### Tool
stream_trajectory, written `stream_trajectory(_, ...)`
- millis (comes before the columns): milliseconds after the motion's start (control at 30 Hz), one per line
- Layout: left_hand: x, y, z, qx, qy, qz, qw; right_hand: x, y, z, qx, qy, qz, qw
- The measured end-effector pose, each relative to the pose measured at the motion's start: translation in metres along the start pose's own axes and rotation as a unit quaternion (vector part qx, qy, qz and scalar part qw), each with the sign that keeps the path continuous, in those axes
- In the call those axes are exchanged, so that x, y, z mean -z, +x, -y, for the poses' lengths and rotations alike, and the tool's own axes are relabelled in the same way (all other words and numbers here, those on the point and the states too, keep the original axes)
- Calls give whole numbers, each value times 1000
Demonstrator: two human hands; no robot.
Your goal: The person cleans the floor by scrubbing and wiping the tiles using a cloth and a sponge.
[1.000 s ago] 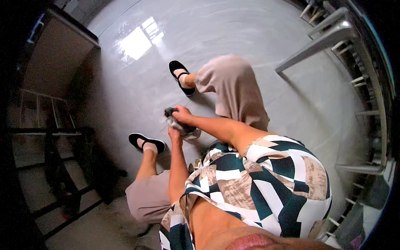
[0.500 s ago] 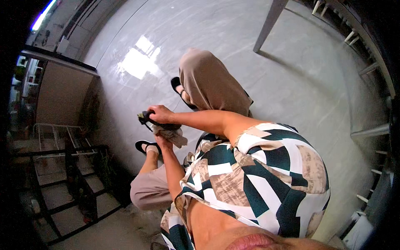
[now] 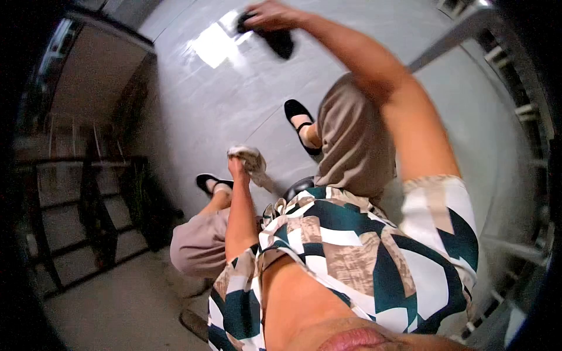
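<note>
Floor (image 3: 196,114): grey, hard and glossy, bright glare (image 3: 213,51) across it; I'd expect anything dropped here to knock or skid.
Shirt (image 3: 345,263): loose, soft-looking print, blocky patches of white, dark green and tan; a slack front like this could catch if the arms pull in carelessly.
Trousers (image 3: 354,152): matte, pinkish-brown, creased over the bent right knee; a low backward sweep could scuff them.
Grey frame (image 3: 448,44): smooth, straight-edged leg off to my right; a wide swing might rap the arm on it.
Black shoes (image 3: 297,111): rounded toes, matte, strapped; slick flooring could let one slide.
Dark item (image 3: 281,44): there it is, out ahead near the glare, rounded, motion-blurred; stiff or limp, I can't tell.
Right hand (image 3: 270,16): fingers curled over the item's upper end, arm stretched far; a slack hold at that reach could drop it.
Cloth (image 3: 252,159): pale, crumpled, one tail hanging; that loose end could snag.
Left hand (image 3: 237,168): clenched on the cloth, well apart from the right.
</note>
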State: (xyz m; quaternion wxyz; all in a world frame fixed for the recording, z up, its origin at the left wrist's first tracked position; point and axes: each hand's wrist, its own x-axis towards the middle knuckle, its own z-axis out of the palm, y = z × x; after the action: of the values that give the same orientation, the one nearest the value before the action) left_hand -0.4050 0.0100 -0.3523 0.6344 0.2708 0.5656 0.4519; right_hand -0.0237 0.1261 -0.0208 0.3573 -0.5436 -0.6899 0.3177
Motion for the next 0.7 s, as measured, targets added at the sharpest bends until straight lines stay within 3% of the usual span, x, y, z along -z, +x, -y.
stream_trajectory(33,-2,1,-8,15,37,-25,999,32,12,-48,170,-234,55,956)
stream_trajectory(67,-7,-1,-17,32,71,-45,996,50,-17,-49,-13,120,-25,992)
stream_trajectory(100,-11,-5,-26,22,68,-46,996,73,-26,-52,-80,-192,-77,975)
stream_trajectory(133,-42,0,-39,0,39,-25,999,114,-46,-26,-146,-232,-83,958)
stream_trajectory(167,-49,-1,-47,-13,38,-19,999,140,-54,-100,-77,-337,-182,920)
stream_trajectory(233,-39,17,-50,-42,106,-18,993,154,-105,-110,-180,-316,-234,901)
stream_trajectory(267,-38,22,-51,-55,141,-17,988,176,-122,-163,-222,-335,-253,880)
stream_trajectory(333,-37,12,-65,-64,126,-4,990,176,-175,-182,-270,-318,-329,847)
stream_trajectory(367,-33,19,-62,-79,116,-14,990,181,-204,-186,-343,-339,-313,818)
stream_trajectory(400,-28,24,-64,-96,106,-29,989,173,-232,-206,-288,-329,-402,804)
stream_trajectory(433,-27,17,-73,-124,155,-75,977,167,-256,-209,-350,-289,-411,790)
stream_trajectory(467,-20,22,-73,-105,158,-85,978,159,-280,-213,-353,-262,-434,787)
stream_trajectory(500,-7,28,-77,-84,166,-92,978,151,-308,-235,-376,-293,-467,744)
stream_trajectory(567,15,21,-79,-72,177,-121,974,120,-353,-256,-454,-262,-459,717)
stream_trajectory(600,14,22,-110,-120,168,-149,967,107,-338,-293,-412,-256,-488,726)
stream_trajectory(633,22,11,-103,-121,182,-164,962,81,-365,-283,-480,-237,-439,721)
stream_trajectory(667,28,9,-100,-123,235,-169,949,43,-382,-276,-506,-340,-428,667)
stream_trajectory(700,37,6,-96,-127,283,-176,934,20,-383,-233,-531,-337,-445,638)
